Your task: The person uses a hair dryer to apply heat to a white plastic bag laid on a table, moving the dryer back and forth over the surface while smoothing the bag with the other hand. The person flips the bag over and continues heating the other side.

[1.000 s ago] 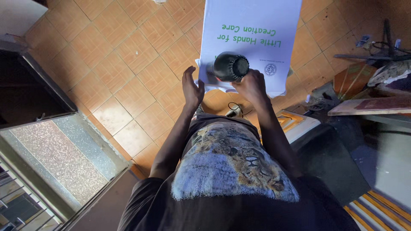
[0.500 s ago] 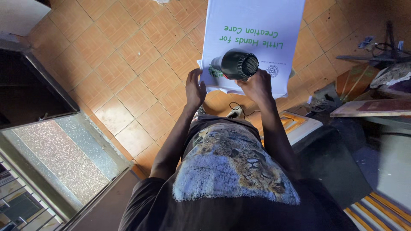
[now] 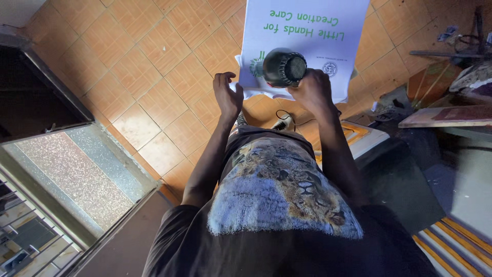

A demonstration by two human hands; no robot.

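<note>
Item: black, round-bodied handheld hair dryer of hard plastic, with a mesh-grilled rear end. Held above the near edge of a white fabric sheet with green lettering, which lies spread on the orange-brown tiled floor.

Hands: the right hand is closed around the dryer from below, fingers wrapped where the handle would be; the handle itself is hidden. The left hand is loosely curled, its fingertips at the near left edge of the sheet; whether it pinches the cloth cannot be told.

Handling (judged): the dryer looks rigid, light enough for one hand, smooth-shelled and moderately slippery; best taken by the handle, clear of the grille and the nozzle. A thin cable trails on the floor just near of the sheet and could tug on it. The sheet looks soft, light and limp; hold it by an edge or corner.

Orientation: the dryer's barrel runs roughly left to right, grilled end to the right and turned towards the camera, outlet to the left, low over the cloth.

Surroundings: dark doorway at left; wooden boards and clutter at right.
</note>
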